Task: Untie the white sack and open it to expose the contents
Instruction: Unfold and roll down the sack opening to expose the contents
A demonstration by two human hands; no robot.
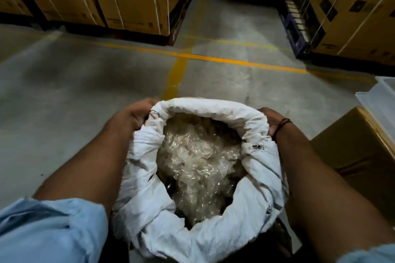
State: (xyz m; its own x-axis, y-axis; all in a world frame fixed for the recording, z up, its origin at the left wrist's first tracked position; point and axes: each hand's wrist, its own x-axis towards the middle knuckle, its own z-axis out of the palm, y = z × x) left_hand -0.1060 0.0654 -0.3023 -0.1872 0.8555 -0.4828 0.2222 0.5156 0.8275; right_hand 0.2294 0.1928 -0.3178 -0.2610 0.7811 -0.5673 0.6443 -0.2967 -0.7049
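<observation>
- Your left hand and right hand gripped the rolled rim of the sack, which stood on the floor between your forearms.
- Clear plastic already showed; rolling evenly would have kept it upright.

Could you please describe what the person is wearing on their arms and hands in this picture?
Both forearms are bare, with light blue sleeves pushed up: the left sleeve bunches in loose folds near the elbow, and only a corner of the right sleeve shows at the frame edge. The left hand shows no gloves or rings. By the right hand, a thin dark band circles the wrist.
</observation>
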